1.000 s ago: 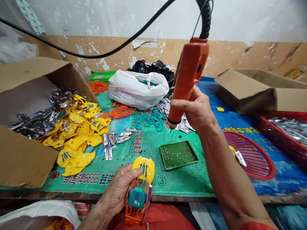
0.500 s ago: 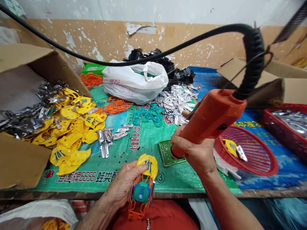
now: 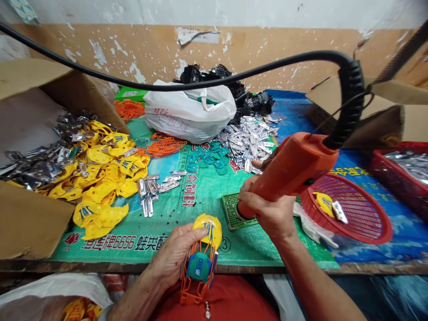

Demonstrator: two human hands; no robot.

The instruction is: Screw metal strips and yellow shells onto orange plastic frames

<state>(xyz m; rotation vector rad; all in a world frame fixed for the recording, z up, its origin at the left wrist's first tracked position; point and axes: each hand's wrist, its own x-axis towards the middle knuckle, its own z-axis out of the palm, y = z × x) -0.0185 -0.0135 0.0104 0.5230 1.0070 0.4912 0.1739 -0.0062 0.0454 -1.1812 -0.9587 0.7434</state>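
My left hand (image 3: pixel 175 254) holds a small toy car body (image 3: pixel 199 266) at the table's front edge; it has a yellow front, an orange frame and a green middle piece. My right hand (image 3: pixel 272 211) is wrapped round an orange power screwdriver (image 3: pixel 294 165), tilted with its lower end down at a green perforated tray (image 3: pixel 230 211). The tool's tip is hidden. A thick black cable (image 3: pixel 351 93) runs from its top. To the right of my right hand stands a red basket (image 3: pixel 371 214) with a yellow part and a silver part inside.
Yellow shells (image 3: pixel 100 191) and silver parts spill from a cardboard box (image 3: pixel 30 223) at left. Orange frames, green pieces, silver strips (image 3: pixel 249 140), black parts and a white bag (image 3: pixel 187 111) lie behind. Another box (image 3: pixel 368 111) and red crate (image 3: pixel 397 178) are at right.
The view has shifted slightly. The screwdriver has moved a little down and left with my right hand, and its cable sags lower. My left hand still holds the car body.
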